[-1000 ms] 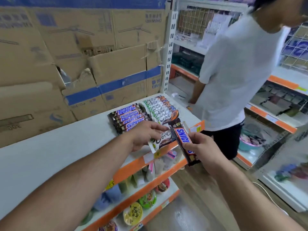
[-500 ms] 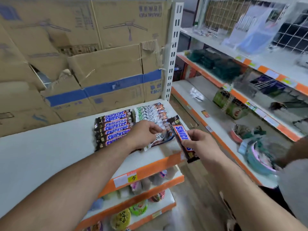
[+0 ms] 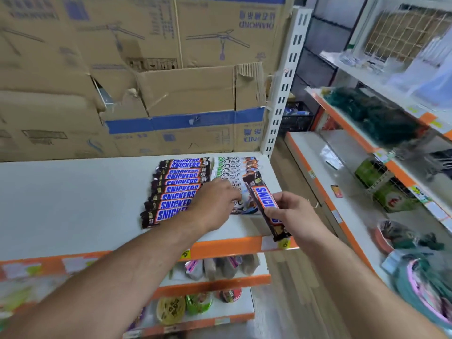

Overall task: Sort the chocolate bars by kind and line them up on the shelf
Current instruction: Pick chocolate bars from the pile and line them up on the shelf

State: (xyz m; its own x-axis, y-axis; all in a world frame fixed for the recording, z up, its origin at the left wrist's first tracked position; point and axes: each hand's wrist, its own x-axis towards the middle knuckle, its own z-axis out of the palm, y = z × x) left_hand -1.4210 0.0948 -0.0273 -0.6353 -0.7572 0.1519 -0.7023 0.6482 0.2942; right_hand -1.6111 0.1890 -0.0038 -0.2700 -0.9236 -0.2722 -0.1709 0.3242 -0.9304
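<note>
While right hand (image 3: 297,216) grips Snickers bar (image 3: 263,195), left hand (image 3: 215,204) touches front Dove bar (image 3: 244,208) on shelf (image 3: 73,204), grip unclear.

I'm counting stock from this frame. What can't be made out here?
Head view: the left hand covers the nearest Dove bars, so their count and the grip are unclear.
Head view: the right hand hides part of the held Snickers bar logo.
Head view: the goods at the right edge are blurred and cut off.

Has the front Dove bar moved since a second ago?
Yes. The Dove bar went back from the shelf's orange edge, onto the front of the Dove row.
</note>
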